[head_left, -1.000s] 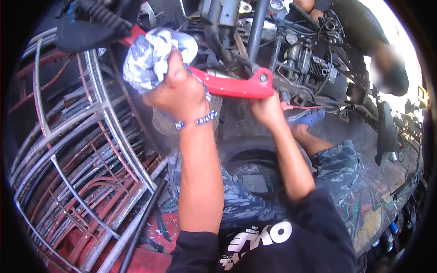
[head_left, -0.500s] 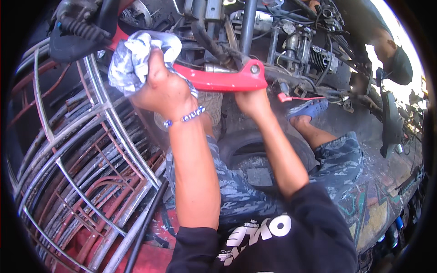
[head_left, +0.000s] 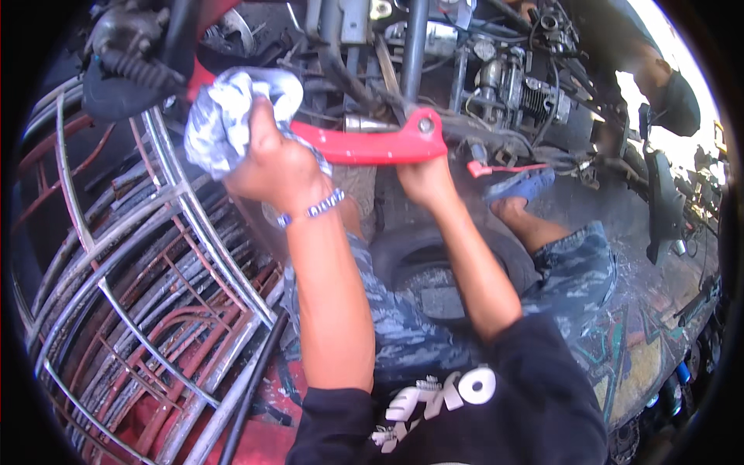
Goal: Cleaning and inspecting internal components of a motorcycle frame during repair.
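Note:
In front of me I hold a red, curved bar (head_left: 356, 146), a glossy vehicle part with a raised lug and a bolt hole at its right end. A crumpled white and grey cloth (head_left: 221, 128) is bunched around the bar's left stretch. My left hand (head_left: 279, 167), with a beaded bracelet at the wrist, is closed on this cloth, thumb on top. My right hand (head_left: 426, 178) grips the bar from below, just under the lug; its fingers are mostly hidden behind it. Beyond the cloth, the red continues toward a dark spring-like part (head_left: 147, 66).
Metal racks of curved tubes (head_left: 182, 194) fill the left side. A tyre (head_left: 403, 252) lies between my legs. Ahead stand a motorcycle frame (head_left: 415, 54) and an engine (head_left: 535, 101). Another person (head_left: 659, 77) is at the upper right. A red-tipped cable (head_left: 480, 168) lies near my sandal (head_left: 523, 188).
The bar's right end and my right hand have shifted slightly left and down. My left hand and the cloth sit a little lower. Both grips stay the same.

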A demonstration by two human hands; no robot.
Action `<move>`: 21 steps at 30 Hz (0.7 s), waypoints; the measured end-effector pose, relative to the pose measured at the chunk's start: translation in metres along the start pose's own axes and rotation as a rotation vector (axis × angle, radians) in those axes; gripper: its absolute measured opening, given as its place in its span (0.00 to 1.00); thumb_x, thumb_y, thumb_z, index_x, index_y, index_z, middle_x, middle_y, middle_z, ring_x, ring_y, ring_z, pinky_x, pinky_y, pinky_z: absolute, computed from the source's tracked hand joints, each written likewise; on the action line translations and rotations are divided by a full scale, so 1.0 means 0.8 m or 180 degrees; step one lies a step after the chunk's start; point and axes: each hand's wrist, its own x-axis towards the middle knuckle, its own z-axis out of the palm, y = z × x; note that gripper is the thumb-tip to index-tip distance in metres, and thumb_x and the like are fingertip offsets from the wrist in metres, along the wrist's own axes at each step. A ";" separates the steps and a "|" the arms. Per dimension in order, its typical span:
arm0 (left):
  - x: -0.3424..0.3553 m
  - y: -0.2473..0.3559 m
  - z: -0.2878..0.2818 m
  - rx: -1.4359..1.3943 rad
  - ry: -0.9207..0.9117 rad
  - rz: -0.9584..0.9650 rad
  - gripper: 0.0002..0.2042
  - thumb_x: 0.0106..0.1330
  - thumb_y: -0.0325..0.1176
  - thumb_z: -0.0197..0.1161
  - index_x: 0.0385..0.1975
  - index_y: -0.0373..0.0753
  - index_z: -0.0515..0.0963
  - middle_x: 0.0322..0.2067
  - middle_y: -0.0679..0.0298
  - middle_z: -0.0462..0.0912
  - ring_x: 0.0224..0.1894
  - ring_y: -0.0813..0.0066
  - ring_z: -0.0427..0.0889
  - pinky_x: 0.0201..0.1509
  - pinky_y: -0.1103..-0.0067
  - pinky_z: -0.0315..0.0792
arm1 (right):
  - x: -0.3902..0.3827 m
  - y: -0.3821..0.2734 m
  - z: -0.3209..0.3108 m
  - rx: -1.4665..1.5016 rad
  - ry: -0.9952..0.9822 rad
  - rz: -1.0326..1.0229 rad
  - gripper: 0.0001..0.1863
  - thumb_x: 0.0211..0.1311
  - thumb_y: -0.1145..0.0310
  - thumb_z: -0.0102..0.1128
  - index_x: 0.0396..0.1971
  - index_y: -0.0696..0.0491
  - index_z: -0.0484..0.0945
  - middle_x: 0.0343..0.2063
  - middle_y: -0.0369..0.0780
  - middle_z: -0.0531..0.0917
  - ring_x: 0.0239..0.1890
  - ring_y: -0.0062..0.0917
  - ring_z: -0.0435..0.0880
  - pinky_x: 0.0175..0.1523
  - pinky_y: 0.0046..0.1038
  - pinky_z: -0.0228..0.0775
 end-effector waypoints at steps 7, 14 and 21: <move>-0.001 -0.004 0.000 0.0186 0.0003 -0.0035 0.07 0.52 0.17 0.59 0.31 0.28 0.79 0.33 0.63 0.81 0.32 0.75 0.78 0.40 0.78 0.72 | 0.012 0.020 -0.012 0.0098 0.0327 -0.0413 0.11 0.48 0.80 0.55 0.34 0.59 0.73 0.31 0.52 0.79 0.40 0.46 0.79 0.44 0.36 0.71; -0.004 -0.003 0.008 0.0095 0.0012 -0.0282 0.10 0.54 0.19 0.60 0.37 0.23 0.78 0.35 0.60 0.82 0.35 0.74 0.80 0.40 0.79 0.74 | 0.030 0.036 -0.039 0.0649 0.0209 -0.0562 0.16 0.48 0.76 0.59 0.40 0.57 0.75 0.32 0.50 0.81 0.43 0.43 0.80 0.43 0.35 0.71; 0.011 -0.007 0.002 0.0099 0.0007 -0.0096 0.06 0.55 0.19 0.58 0.32 0.27 0.78 0.33 0.62 0.80 0.32 0.74 0.78 0.39 0.77 0.73 | 0.050 0.016 -0.033 0.0422 -0.0014 -0.0427 0.20 0.49 0.73 0.58 0.46 0.55 0.73 0.38 0.54 0.79 0.45 0.48 0.77 0.49 0.38 0.70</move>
